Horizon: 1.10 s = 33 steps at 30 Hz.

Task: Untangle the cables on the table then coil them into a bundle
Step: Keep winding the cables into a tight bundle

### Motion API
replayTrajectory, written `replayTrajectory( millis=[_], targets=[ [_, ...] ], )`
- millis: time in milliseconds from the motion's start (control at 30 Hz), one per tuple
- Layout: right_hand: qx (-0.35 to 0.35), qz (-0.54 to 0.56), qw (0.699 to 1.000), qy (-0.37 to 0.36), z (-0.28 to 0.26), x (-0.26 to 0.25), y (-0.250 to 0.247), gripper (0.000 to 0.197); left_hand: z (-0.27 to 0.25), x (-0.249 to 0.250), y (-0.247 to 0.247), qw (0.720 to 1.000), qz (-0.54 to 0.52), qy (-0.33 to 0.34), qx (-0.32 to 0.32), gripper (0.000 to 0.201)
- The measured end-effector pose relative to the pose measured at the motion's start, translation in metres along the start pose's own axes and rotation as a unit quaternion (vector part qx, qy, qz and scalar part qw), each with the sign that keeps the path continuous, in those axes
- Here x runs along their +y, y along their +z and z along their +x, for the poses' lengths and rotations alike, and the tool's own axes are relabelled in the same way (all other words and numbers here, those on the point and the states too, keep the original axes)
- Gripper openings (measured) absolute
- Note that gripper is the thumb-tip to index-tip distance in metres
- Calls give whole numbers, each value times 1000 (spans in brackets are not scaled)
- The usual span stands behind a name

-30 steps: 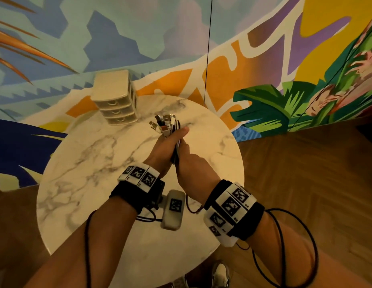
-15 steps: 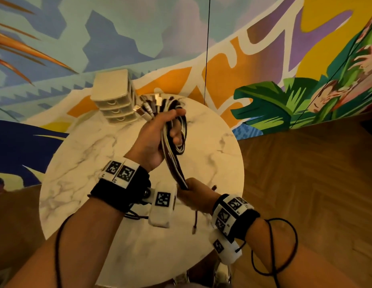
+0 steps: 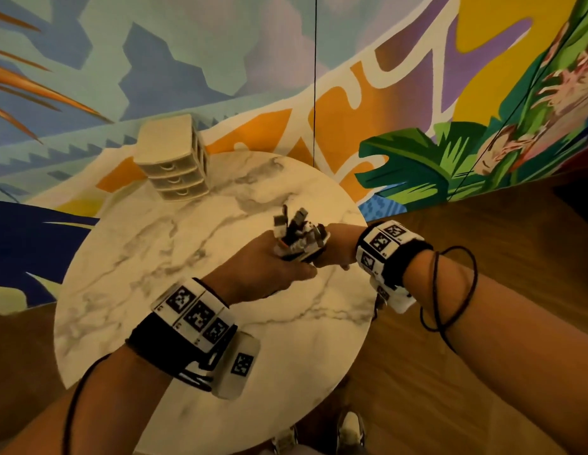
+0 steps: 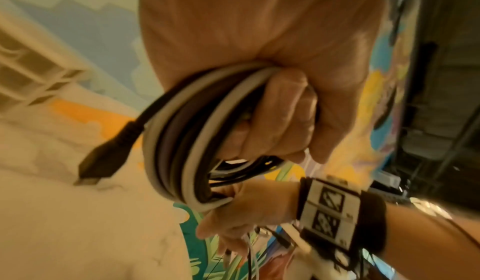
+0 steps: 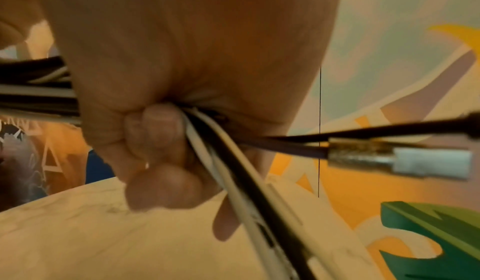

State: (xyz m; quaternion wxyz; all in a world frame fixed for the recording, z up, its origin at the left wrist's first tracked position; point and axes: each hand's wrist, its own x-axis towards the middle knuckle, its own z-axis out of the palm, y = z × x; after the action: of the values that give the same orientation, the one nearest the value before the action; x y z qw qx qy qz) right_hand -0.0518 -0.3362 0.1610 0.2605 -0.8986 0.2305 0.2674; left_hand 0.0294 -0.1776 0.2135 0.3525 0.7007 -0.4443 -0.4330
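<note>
A bundle of black and white cables (image 3: 297, 238) sits between both hands above the right part of the round marble table (image 3: 148, 277), its plugs sticking up. My left hand (image 3: 269, 270) grips the coil; in the left wrist view the looped cables (image 4: 179, 140) pass through its curled fingers (image 4: 275, 112), and a black plug (image 4: 103, 159) hangs free. My right hand (image 3: 335, 247) closes on the same bundle from the right. Its fingers (image 5: 161, 140) wrap the strands (image 5: 233, 171), and a silver and white plug (image 5: 389, 159) juts out sideways.
A small beige drawer unit (image 3: 174, 159) stands at the table's far left edge. A painted wall rises behind the table, and wooden floor (image 3: 450, 389) lies to the right. Thin black wires loop round both forearms.
My left hand has come down and right from near the drawer unit with the cables. My right hand has risen from the near edge and now holds the bundle's right side.
</note>
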Motion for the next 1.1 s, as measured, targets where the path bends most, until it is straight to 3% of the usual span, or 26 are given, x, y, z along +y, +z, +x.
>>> replayTrajectory(
  millis=[100, 200, 267, 367, 467, 600, 667, 733, 867, 967, 1100],
  targets=[
    [-1, -43, 999, 12, 0, 5, -6, 24, -6, 3, 9, 998, 4, 26, -55, 38],
    [53, 11, 998, 25, -2, 12, 5, 40, -11, 11, 11, 995, -81, 54, -13, 44],
    [81, 6, 996, -33, 10, 9, 25, 43, -11, 16, 5, 976, -204, 78, 13, 31],
    [71, 48, 994, -68, 60, 32, 66, 41, -10, 15, -2, 936, -322, 129, -67, 18],
    [70, 105, 990, -69, 9, 3, 37, 51, -11, -3, 1, 950, -294, 72, -78, 21],
    [76, 26, 996, -39, -4, 5, 15, 31, -13, -27, 10, 973, -226, -14, -53, 20],
    [75, 2, 996, -42, -3, 6, 10, 27, -8, -32, 12, 983, -181, -19, -22, 24],
    [55, 51, 997, -28, -9, 11, 2, 22, -5, -36, 12, 991, -135, -7, 11, 12],
    [43, 266, 963, -20, -18, 18, -2, 33, 0, -50, 16, 987, -110, -6, 119, 19],
    [115, 329, 937, -37, -17, 5, 11, 36, 7, -46, 21, 978, -95, 3, 184, 16],
    [200, 475, 856, -40, -10, -8, 26, 37, 17, -40, 18, 966, -106, 35, 233, 7]
  ],
)
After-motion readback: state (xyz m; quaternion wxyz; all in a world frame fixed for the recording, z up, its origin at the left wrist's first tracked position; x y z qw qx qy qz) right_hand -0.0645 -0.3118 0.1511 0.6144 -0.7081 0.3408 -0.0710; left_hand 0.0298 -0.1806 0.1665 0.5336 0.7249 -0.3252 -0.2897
